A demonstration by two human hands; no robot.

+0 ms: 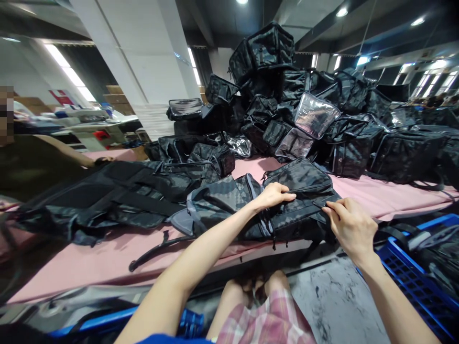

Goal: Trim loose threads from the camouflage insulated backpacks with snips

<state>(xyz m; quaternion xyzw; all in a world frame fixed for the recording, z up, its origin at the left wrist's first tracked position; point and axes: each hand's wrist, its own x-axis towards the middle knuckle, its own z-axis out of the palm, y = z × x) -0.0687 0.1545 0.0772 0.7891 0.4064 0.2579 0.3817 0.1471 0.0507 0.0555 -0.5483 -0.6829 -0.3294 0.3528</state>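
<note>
A black camouflage backpack lies on its side at the near edge of the pink table. My left hand rests on the bag's front pocket, fingers curled and pressing the fabric by the zipper line. My right hand pinches something small at the bag's right end, apparently a zipper pull or strap tab, with thumb and forefinger closed. A loose black strap trails from the bag across the table toward me.
A tall heap of similar black bags fills the back of the table. More flat bags lie to the left, where another person's arm reaches in. Blue plastic crates holding bags stand low at my right and below.
</note>
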